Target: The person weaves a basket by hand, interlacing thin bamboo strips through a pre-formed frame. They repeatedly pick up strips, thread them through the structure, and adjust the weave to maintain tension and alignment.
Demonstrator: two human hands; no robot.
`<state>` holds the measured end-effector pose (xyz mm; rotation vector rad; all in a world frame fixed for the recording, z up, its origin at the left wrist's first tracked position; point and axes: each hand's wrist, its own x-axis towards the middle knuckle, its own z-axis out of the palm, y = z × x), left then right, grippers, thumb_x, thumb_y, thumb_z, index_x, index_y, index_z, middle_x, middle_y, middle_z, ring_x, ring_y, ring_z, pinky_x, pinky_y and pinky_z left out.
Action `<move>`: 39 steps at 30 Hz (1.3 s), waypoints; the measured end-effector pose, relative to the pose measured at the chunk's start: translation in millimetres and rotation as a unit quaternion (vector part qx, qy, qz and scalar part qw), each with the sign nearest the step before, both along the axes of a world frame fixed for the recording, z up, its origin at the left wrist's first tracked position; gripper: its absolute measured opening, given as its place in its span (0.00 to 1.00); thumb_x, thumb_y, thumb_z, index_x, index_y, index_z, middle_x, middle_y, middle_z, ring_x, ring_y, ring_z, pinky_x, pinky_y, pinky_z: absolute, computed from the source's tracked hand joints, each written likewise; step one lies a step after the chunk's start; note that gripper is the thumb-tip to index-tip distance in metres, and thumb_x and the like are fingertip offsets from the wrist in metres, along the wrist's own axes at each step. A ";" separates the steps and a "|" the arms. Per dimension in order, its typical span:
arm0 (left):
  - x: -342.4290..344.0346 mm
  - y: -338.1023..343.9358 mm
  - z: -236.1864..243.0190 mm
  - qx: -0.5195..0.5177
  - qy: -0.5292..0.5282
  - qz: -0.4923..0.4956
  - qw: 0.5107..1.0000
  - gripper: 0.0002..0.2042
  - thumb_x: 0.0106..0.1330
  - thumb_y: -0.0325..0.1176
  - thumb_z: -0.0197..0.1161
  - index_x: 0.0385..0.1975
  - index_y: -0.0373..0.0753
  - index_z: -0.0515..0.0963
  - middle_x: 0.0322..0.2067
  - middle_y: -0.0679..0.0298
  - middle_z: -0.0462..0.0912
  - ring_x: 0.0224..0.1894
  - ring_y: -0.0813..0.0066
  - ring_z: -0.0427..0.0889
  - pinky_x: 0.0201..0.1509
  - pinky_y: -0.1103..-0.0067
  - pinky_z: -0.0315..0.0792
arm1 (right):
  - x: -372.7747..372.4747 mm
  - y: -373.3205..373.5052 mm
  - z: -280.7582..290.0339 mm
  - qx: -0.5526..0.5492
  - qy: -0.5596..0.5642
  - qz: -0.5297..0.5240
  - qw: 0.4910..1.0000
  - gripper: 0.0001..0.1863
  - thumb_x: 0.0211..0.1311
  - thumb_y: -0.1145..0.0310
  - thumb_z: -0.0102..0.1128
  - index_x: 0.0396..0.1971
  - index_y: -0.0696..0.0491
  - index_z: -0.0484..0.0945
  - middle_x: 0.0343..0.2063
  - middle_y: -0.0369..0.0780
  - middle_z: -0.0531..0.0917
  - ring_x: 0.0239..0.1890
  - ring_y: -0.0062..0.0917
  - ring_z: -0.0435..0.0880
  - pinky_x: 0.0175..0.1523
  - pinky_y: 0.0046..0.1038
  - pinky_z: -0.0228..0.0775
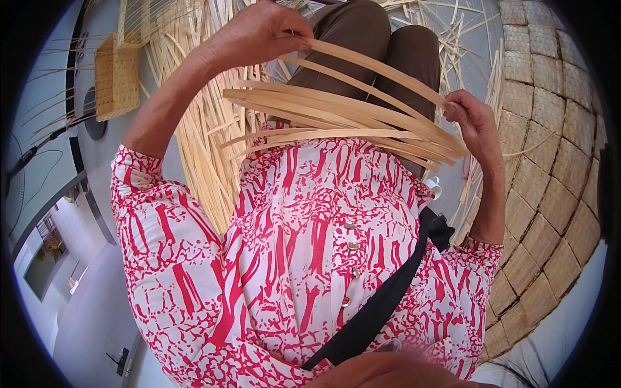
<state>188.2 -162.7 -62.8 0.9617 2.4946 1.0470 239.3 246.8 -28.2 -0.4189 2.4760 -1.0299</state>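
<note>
My left hand (275, 35), raised over my thigh, is closed in a pinch on one end of a long, flat, pale wooden strip (375, 63). The strip arcs across my lap to my right hand (475, 123), whose thumb and fingers pinch its other end. Just below it a second narrow strip (349, 79) runs the same way. A fanned bundle of similar strips (336, 110) lies above my lap, its ends drawing together beside my right hand. Whether the right fingers also grip that bundle is hidden.
Many loose strips (204, 149) cover the floor on the left, with more scattered strips (462, 39) beyond my knees. A woven basket (116, 77) stands at the far left. Stacked woven panels (537, 161) fill the right side. A white cup-like object (436, 188) sits by my right side.
</note>
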 end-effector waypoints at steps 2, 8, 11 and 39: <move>-10.2 -3.4 5.1 -0.001 0.005 -0.017 1.000 0.08 0.67 0.30 0.64 0.43 0.37 0.83 0.32 0.62 0.85 0.33 0.73 0.85 0.38 0.79 0.79 | -5.4 1.6 8.6 -0.022 -0.017 -0.016 0.999 0.07 0.69 0.72 0.57 0.37 0.61 0.76 0.22 0.34 0.78 0.27 0.16 0.75 0.35 0.21 0.70; -16.7 -0.8 29.4 -0.022 -0.279 0.009 0.960 0.09 0.66 0.34 0.67 0.37 0.34 0.85 0.24 0.66 0.84 0.26 0.84 0.81 0.30 0.82 0.76 | -1.5 -3.6 5.7 -0.010 -0.082 0.022 0.996 0.06 0.70 0.72 0.56 0.37 0.60 0.77 0.25 0.35 0.81 0.32 0.16 0.82 0.37 0.21 0.72; -18.9 -8.6 8.7 0.011 -0.355 -0.015 0.935 0.10 0.69 0.36 0.64 0.37 0.33 0.84 0.24 0.67 0.84 0.25 0.83 0.81 0.28 0.83 0.76 | 6.1 -3.1 2.4 -0.012 -0.106 0.012 0.994 0.07 0.70 0.71 0.57 0.37 0.59 0.77 0.25 0.34 0.82 0.31 0.16 0.81 0.36 0.21 0.73; -50.1 -49.1 36.1 0.395 -0.213 0.101 0.888 0.16 0.67 0.30 0.63 0.54 0.35 0.77 0.41 0.62 0.85 0.40 0.77 0.86 0.46 0.81 0.82 | -24.9 13.8 15.4 -0.121 -0.125 -0.061 0.983 0.09 0.68 0.69 0.59 0.39 0.59 0.77 0.30 0.36 0.82 0.32 0.18 0.84 0.40 0.21 0.78</move>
